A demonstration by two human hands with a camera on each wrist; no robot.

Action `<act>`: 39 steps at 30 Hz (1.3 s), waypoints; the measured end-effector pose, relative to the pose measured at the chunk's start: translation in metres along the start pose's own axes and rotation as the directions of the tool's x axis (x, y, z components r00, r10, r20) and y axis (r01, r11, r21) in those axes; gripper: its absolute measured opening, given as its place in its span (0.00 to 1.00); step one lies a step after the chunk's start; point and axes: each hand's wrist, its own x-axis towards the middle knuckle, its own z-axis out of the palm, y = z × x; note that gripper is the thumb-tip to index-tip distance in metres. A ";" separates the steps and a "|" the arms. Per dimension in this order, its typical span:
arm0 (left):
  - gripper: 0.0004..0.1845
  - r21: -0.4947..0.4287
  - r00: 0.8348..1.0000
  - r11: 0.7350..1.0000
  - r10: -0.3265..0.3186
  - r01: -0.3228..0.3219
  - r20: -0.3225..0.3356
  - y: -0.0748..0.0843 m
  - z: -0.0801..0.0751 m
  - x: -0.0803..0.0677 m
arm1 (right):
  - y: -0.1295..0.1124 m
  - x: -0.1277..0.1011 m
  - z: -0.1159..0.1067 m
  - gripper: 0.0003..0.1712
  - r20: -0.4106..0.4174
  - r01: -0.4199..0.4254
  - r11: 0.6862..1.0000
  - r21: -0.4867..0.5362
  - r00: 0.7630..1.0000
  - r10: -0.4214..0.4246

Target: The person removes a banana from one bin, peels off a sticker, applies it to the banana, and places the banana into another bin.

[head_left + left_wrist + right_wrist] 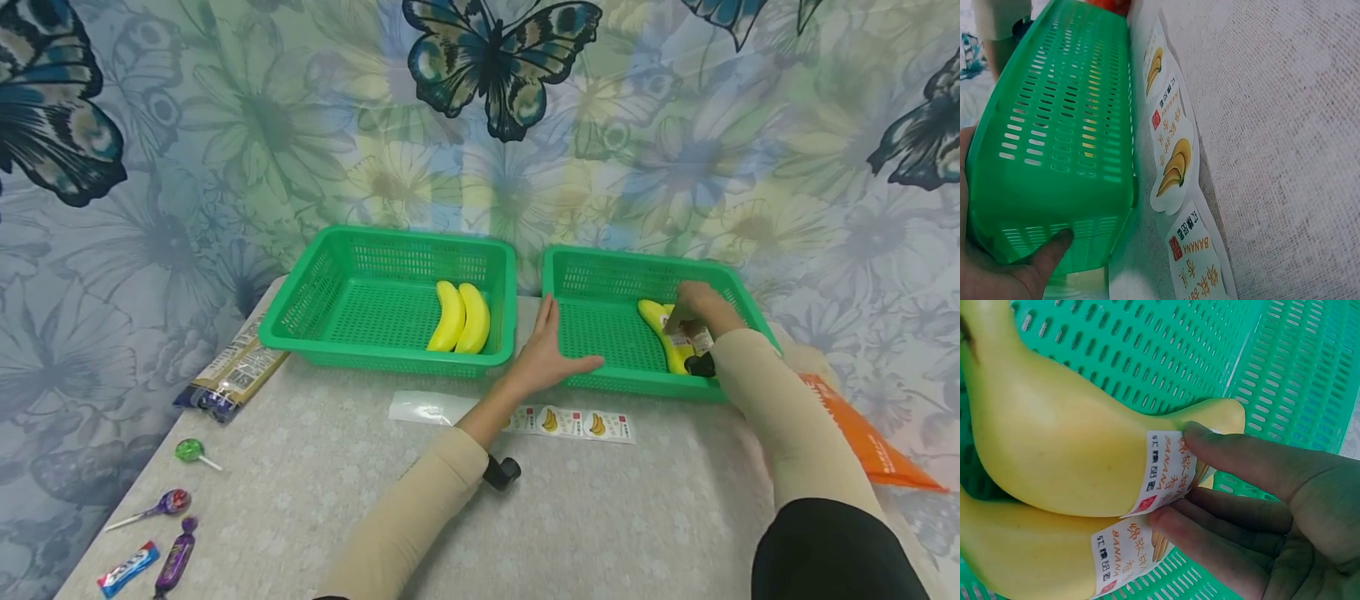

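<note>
In the right green basket, two yellow bananas with white banana stickers lie side by side. My right hand pinches the labelled end of one banana, thumb on its sticker and fingertips at the lower edge. The other labelled banana lies right against it. Fingers straight and thumb spread, my left hand rests at the near left corner of the same basket. Below it, a strip of banana stickers lies on the table, partly hidden by my left forearm.
A second green basket on the left holds two bananas without visible stickers. Left of it are a gold and blue packet, a green lollipop, a purple lollipop and wrapped sweets. An orange bag lies at the right.
</note>
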 end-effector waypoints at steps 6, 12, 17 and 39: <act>0.64 0.001 1.000 1.000 -0.001 0.001 0.010 0.003 0.002 -0.001 | 0.004 -0.008 -0.009 0.17 0.026 0.024 0.999 -0.040 0.999 -0.023; 0.64 0.005 1.000 1.000 0.009 -0.009 -0.002 0.004 0.003 -0.001 | 0.008 -0.021 -0.032 0.26 0.047 0.076 0.989 -0.129 0.996 -0.070; 0.65 -0.006 1.000 1.000 0.020 -0.020 -0.021 0.003 0.004 0.000 | 0.010 -0.034 -0.041 0.26 0.054 0.088 0.992 -0.093 0.995 -0.084; 0.58 0.188 0.999 0.982 -0.005 0.014 -0.048 0.019 -0.001 -0.015 | -0.018 -0.091 -0.019 0.34 -0.111 0.206 0.978 -0.044 0.971 -0.210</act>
